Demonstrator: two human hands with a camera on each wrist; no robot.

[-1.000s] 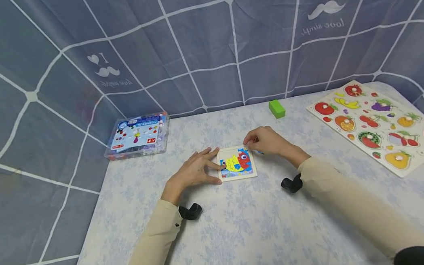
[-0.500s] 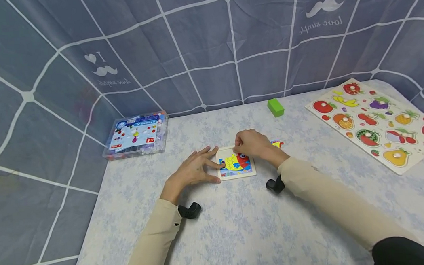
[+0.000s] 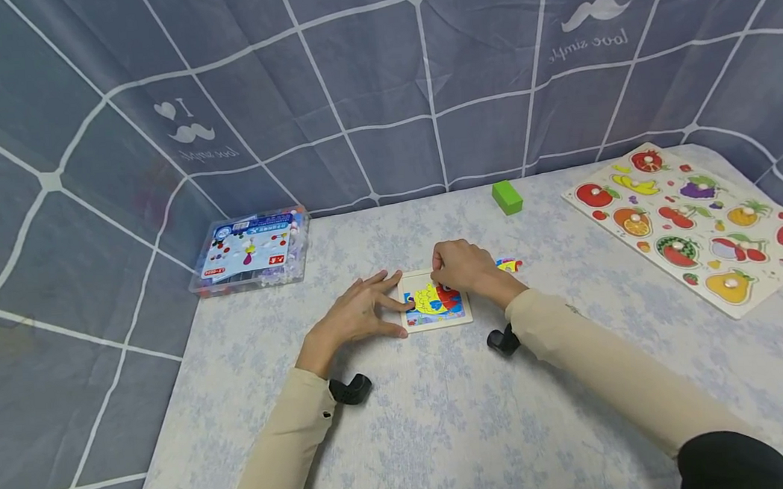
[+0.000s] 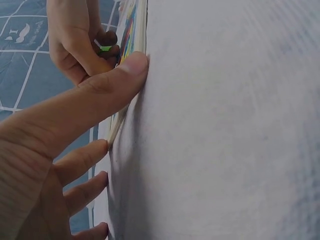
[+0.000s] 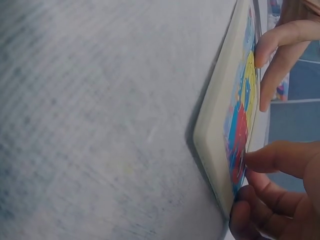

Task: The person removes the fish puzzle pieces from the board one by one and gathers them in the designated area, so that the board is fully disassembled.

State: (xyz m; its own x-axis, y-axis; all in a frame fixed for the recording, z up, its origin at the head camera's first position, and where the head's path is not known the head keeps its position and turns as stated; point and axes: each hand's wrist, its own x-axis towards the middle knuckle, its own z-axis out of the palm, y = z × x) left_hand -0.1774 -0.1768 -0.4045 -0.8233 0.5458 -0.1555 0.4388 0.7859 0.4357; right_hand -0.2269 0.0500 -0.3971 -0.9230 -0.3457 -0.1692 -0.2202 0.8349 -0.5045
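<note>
A small jigsaw puzzle with a yellow and red fish lies in a pale wooden frame on the table. My left hand rests at the frame's left side, fingers spread, one fingertip on the fish. In the left wrist view the thumb lies against the frame's edge. Over the upper right part of the puzzle, my right hand has its fingers curled and pinches a puzzle piece, mostly hidden by the fingers. Beyond that wrist lies a loose colourful piece, partly covered by the hand.
A clear plastic box with a printed label stands at the back left. Near the back edge sits a green block. The right side holds a fruit peg board. A grey-blue checked curtain hangs behind the table.
My right hand has moved left, from the frame's upper right corner to over the puzzle, uncovering the loose piece on the table. My left hand stays in place.
</note>
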